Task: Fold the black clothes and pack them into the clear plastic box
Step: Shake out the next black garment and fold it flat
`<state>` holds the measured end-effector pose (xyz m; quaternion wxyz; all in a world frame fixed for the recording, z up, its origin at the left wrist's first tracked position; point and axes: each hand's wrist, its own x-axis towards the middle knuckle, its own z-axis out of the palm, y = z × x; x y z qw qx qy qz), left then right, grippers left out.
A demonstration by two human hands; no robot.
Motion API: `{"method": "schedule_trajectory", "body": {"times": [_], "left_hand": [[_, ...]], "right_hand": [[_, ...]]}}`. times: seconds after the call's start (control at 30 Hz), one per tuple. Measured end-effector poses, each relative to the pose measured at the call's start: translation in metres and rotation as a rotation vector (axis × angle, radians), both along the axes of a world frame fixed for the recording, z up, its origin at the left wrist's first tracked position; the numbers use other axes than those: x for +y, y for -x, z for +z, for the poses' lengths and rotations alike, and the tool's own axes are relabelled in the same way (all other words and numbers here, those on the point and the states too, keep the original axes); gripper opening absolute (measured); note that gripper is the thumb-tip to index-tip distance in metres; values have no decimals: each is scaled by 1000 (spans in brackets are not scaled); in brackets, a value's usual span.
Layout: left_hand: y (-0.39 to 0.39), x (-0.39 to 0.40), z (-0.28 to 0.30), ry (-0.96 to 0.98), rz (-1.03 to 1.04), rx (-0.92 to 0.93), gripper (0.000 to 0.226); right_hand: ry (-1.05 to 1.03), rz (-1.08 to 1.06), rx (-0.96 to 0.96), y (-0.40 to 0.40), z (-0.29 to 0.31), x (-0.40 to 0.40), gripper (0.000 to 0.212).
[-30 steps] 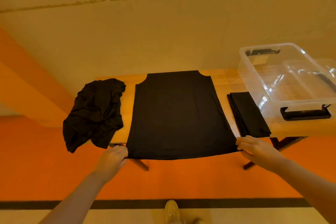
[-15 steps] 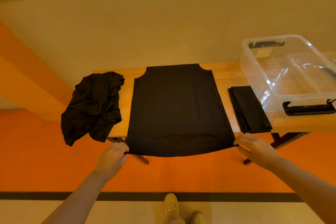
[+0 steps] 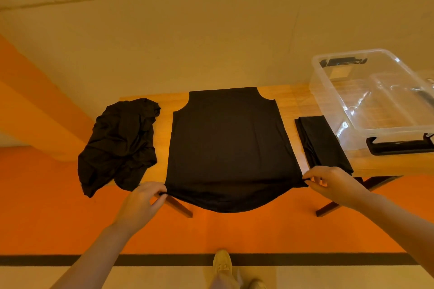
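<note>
Lying flat on the narrow wooden bench (image 3: 288, 105), a black sleeveless top (image 3: 231, 145) is spread front-down or back-down (which cannot be told) with its neck end at the far edge and its hem at the near edge. The fabric is smooth across the body; the hem overhangs the near edge of the bench and sags in a shallow curve between the two hands. The left hand (image 3: 141, 204) pinches the left hem corner, fingers (image 3: 153, 189) curled round the cloth with the thumb beneath. The right hand (image 3: 335, 183) pinches the right hem corner between thumb and forefinger, the remaining fingers loosely bent.

To the left of the top, a crumpled black garment (image 3: 119, 145) lies heaped at the bench end, partly draped over the near and left edges. To the right, a folded black garment (image 3: 321, 143) lies in a narrow strip, just beside the spread top and touching the clear plastic box (image 3: 328, 91). The box stands at the right end of the bench, open, with black latch handles (image 3: 399, 146) on its near and far ends. A second clear plastic piece shows through the box. Dark bench legs (image 3: 180, 206) stand on the orange floor (image 3: 35, 206); a pale shoe (image 3: 222, 263) shows below.
</note>
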<state>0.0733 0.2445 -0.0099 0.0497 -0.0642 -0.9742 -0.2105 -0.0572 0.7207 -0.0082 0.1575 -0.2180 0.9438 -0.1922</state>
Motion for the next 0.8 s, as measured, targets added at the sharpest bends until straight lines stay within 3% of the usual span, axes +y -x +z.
{"method": "schedule_trajectory", "body": {"times": [0.33, 0.6, 0.8], "left_hand": [[136, -29, 39, -352, 298, 69, 14], [289, -68, 40, -484, 436, -48, 15], [388, -81, -1, -508, 440, -136, 19]], "right_hand": [[410, -422, 15, 112, 35, -34, 14], [517, -652, -12, 249, 40, -78, 16], [458, -752, -93, 338, 8, -107, 14]]}}
